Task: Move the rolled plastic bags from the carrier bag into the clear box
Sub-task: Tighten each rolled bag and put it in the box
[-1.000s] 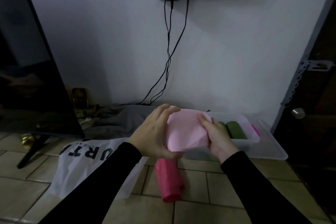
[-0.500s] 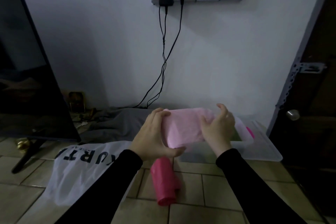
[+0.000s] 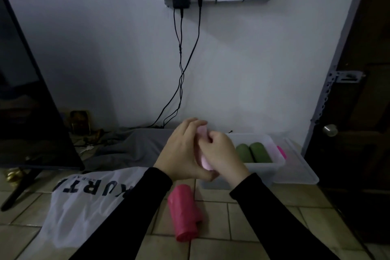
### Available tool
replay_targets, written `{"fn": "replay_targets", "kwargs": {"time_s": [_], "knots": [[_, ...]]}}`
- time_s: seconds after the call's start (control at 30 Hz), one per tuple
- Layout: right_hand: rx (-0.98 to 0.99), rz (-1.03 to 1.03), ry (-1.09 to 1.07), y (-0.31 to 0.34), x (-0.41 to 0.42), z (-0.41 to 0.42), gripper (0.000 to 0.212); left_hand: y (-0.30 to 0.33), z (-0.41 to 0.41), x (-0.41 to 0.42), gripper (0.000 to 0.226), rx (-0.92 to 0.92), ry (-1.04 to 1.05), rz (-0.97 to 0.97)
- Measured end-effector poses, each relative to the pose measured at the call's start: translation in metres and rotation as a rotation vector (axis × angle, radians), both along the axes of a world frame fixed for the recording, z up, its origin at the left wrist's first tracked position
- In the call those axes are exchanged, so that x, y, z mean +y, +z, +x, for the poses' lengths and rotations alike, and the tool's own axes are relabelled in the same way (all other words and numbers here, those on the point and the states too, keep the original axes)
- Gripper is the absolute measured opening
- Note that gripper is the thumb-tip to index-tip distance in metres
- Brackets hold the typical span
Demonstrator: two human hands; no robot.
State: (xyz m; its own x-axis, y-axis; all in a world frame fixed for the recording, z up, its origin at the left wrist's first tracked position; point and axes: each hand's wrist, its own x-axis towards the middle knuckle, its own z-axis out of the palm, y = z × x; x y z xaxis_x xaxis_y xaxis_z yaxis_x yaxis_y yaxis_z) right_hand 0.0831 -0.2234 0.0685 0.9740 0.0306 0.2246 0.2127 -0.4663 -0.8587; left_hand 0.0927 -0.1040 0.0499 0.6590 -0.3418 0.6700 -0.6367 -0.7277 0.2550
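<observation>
A pale pink rolled plastic bag point(image 3: 204, 158) is squeezed between my left hand point(image 3: 181, 152) and my right hand point(image 3: 221, 154), held just in front of the clear box point(image 3: 263, 167). Most of the roll is hidden by my fingers. Inside the box lie two green rolls point(image 3: 253, 152), a pale pink roll and a bright pink one point(image 3: 281, 151) at its right wall. A darker pink roll point(image 3: 184, 211) lies on the tiled floor below my hands. The white carrier bag point(image 3: 84, 202) with black letters lies flat on the floor at the left.
The box's clear lid point(image 3: 304, 167) lies right of the box, by a dark door point(image 3: 358, 112). A television point(image 3: 27, 101) on a stand is at the left. Grey cloth point(image 3: 130, 145) lies by the wall, and cables point(image 3: 181, 69) hang from sockets above.
My hands have pressed together, so the pale pink bag went from a wide flat shape to a narrow compact roll. The view has tilted slightly.
</observation>
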Motion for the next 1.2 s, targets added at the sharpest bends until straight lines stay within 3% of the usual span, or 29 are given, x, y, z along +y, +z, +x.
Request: {"fn": "replay_targets", "kwargs": {"time_s": [0.1,0.17,0.27,0.37,0.43,0.5,0.57,0.6,0.67,0.83,0.93,1.0,1.07,1.2], "knots": [[0.258,0.460,0.133,0.011,-0.017,-0.003,0.030,0.003,-0.002,-0.005,0.103,0.072,-0.084,-0.199],[0.400,0.712,0.237,0.012,-0.024,-0.001,0.032,-0.001,-0.004,-0.014,0.101,0.181,-0.171,-0.461],[0.495,0.915,0.291,0.008,-0.029,0.003,0.035,-0.010,-0.006,-0.027,0.100,0.297,-0.287,-0.719],[0.460,0.803,0.179,0.003,-0.032,0.007,0.034,-0.009,-0.002,-0.022,0.102,0.434,-0.267,-0.581],[0.346,0.501,0.067,0.002,-0.035,0.007,0.031,-0.004,-0.001,-0.020,0.109,0.459,-0.153,-0.323],[0.171,0.137,-0.017,0.001,-0.036,0.003,0.034,0.003,-0.004,-0.024,0.120,0.340,-0.038,-0.034],[0.064,-0.048,-0.029,0.000,-0.034,0.000,0.034,0.008,-0.004,-0.029,0.126,0.221,0.013,0.125],[0.057,-0.051,-0.019,-0.001,-0.032,-0.002,0.034,0.009,-0.003,-0.029,0.126,0.193,0.015,0.136],[0.143,0.165,-0.011,-0.001,-0.032,-0.001,0.036,0.008,-0.001,-0.025,0.120,0.202,-0.031,0.037],[0.591,0.997,0.235,-0.001,-0.033,0.005,0.040,-0.010,-0.008,-0.025,0.102,0.436,-0.231,-0.637],[0.656,1.129,0.306,-0.001,-0.033,0.005,0.042,-0.018,-0.008,-0.030,0.108,0.524,-0.330,-0.869],[0.654,1.135,0.305,-0.002,-0.032,0.005,0.043,-0.020,-0.008,-0.027,0.114,0.578,-0.356,-0.868],[0.626,1.106,0.247,-0.006,-0.028,0.007,0.042,-0.015,-0.005,-0.020,0.107,0.635,-0.347,-0.741],[0.373,0.654,-0.007,-0.011,-0.026,0.013,0.037,0.004,0.002,-0.014,0.110,0.582,-0.210,-0.301]]}}
